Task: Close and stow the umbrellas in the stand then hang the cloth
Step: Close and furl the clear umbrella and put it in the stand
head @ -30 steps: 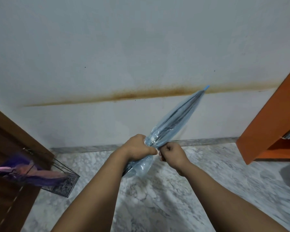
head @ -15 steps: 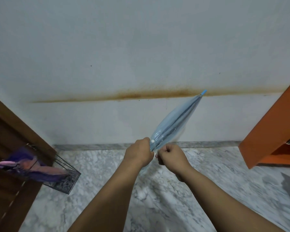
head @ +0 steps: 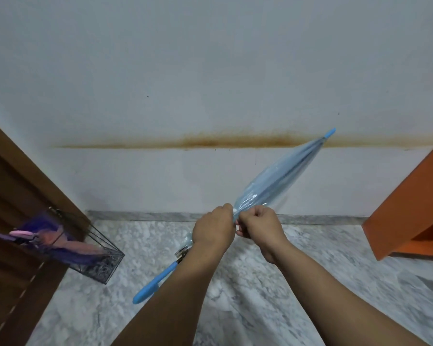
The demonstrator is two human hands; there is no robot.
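Hands first: I see both forearms reaching forward and converging at the middle of the view, knuckles up. My left hand (head: 214, 229) is curled into a fist around the gathered lower end of the umbrella (head: 278, 181), its fingers wrapped right over the folds. My right hand (head: 259, 227) sits just beside it, almost touching, with fingers bent and thumb pinching the same bunched plastic, close to a small white snap (head: 234, 210) that shows between the two hands.

The umbrella is closed, its pale blue see-through cover rolled loosely round the dark ribs. It is held off the floor on a slant: the blue tip (head: 330, 133) points up and to the right toward the wall (head: 160, 71), and the blue handle (head: 154, 283) sticks out down and to the left from under my left wrist.

Well to the left, a wire stand (head: 105, 258) sits on the marble floor (head: 260, 283) beside a wooden door (head: 15, 196), with a purple umbrella (head: 60, 239) lying in it. An orange piece of furniture (head: 410, 196) stands at the right edge.
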